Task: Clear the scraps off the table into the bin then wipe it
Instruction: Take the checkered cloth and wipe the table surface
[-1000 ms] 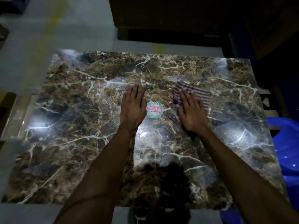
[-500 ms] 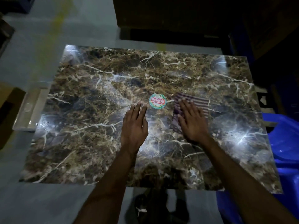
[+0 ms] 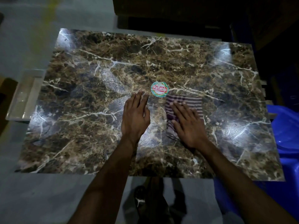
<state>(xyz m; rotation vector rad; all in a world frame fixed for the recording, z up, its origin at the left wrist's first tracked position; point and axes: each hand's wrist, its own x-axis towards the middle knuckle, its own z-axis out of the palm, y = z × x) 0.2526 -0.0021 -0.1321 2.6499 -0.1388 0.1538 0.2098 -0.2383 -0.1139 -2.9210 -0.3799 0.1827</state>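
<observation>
The surface (image 3: 84, 120), a glossy slab of brown marble pattern with white veins, is filling most of the view and is throwing back pale patches of light near all four corners. A round sticker (image 3: 159, 89), red and green with white lettering, is lying flat near the middle of the surface, slightly toward the far edge.

The left hand (image 3: 135, 119) is lying palm down on the surface just on the near side of the sticker. Its fingers (image 3: 138, 98) are stretched out straight and close together, gripping nothing, and their tips are reaching almost to the sticker's left rim; whether they are touching it is hard to tell.

The right hand (image 3: 188, 126) is pressing flat on a striped cloth (image 3: 191, 102), purple and white, which is lying on the surface just to the right of the sticker and a little nearer the near edge. Its fingers are spread and straight across the cloth rather than curled round it, and they are blurred. The far part of the cloth is showing beyond the fingertips, and a narrow strip is showing beside the thumb.

A blue plastic bin (image 3: 286, 130) is standing just beyond the right edge of the surface. A pale tray-like object (image 3: 22, 101) is lying beside the left edge. A shoe (image 3: 140, 198) is showing below the near edge, on the grey floor (image 3: 40, 199).
</observation>
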